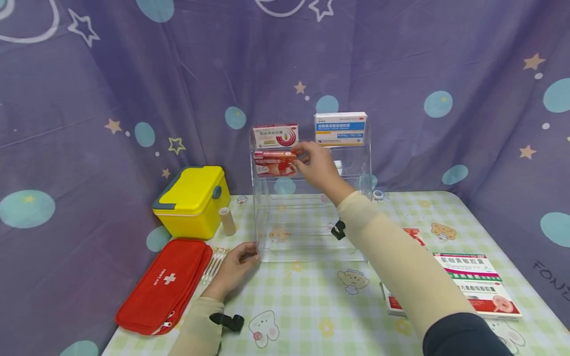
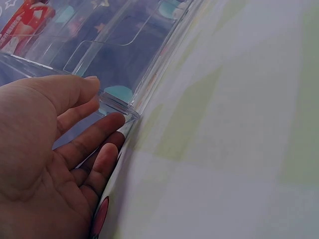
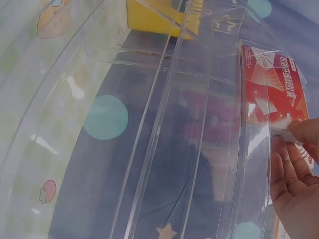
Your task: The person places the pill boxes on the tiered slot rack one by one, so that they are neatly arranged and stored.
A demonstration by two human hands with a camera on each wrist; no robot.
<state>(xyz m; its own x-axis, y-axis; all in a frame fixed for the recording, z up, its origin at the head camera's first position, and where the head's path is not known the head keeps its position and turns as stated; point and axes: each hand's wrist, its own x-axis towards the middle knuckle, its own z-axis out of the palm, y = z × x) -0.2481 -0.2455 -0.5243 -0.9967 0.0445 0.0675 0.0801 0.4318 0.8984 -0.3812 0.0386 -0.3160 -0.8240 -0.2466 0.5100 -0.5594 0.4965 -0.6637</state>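
A clear acrylic display rack (image 1: 311,259) with stepped shelves stands on the table. My right hand (image 1: 317,165) pinches the right end of a red medicine box (image 1: 272,168) on the second tier, at the left; the right wrist view shows thumb and fingers at the end of this box (image 3: 271,89). Directly above it, a white-and-red medicine box (image 1: 271,138) sits on the top tier. A white-and-blue medicine box (image 1: 340,129) occupies the top right. Down at the rack's lower left front corner, my left hand (image 2: 60,134) touches the plastic with relaxed fingers.
Left of the rack are a yellow case (image 1: 191,198), a tan bandage roll (image 1: 227,221), a red first-aid pouch (image 1: 165,287) and some swabs (image 1: 214,266). More medicine boxes (image 1: 483,296) lie at the right, partly behind my right forearm. A small tape roll (image 1: 378,195) lies behind.
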